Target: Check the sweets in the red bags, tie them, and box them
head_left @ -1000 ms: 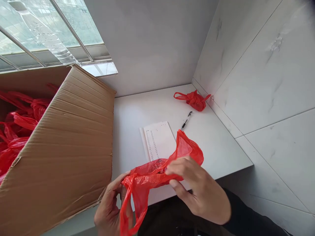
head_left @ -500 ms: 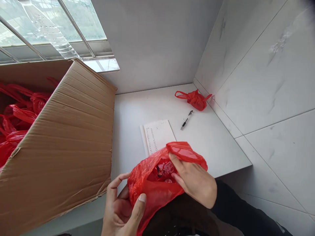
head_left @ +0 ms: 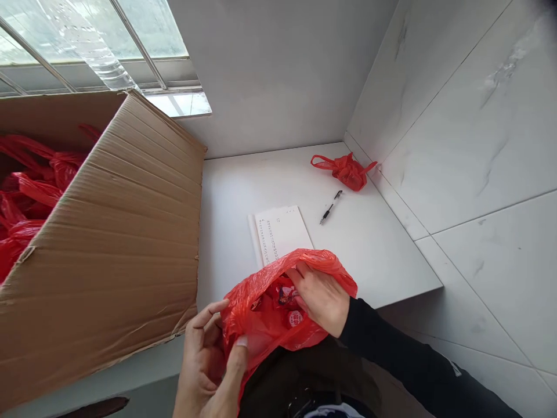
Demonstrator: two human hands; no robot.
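My left hand [head_left: 213, 360] grips the left side of a red plastic bag [head_left: 270, 339], thumb in front and fingers behind. The bag's mouth gapes upward. Inside lie small red wrapped packets [head_left: 285, 294], one with a dark printed picture, and a round white-and-red printed spot [head_left: 295, 318]. My right hand [head_left: 319, 296] reaches into the mouth from the right, fingers bent, beside the packets. Its fingertips are partly hidden among the bag's folds and contents, so whether it pinches anything does not show.
At left stands a large cardboard box [head_left: 126, 232] with several red plastic bags [head_left: 30, 191] in it. On the white table [head_left: 230, 191] are a printed booklet [head_left: 282, 229], a black pen [head_left: 331, 207] and a tied red bag [head_left: 349, 173] by the tiled wall. A barred window is upper left.
My right hand has moved left and deeper into the bag, off its far rim. The bag's mouth is wider, and more of the packets shows. My left hand keeps its hold.
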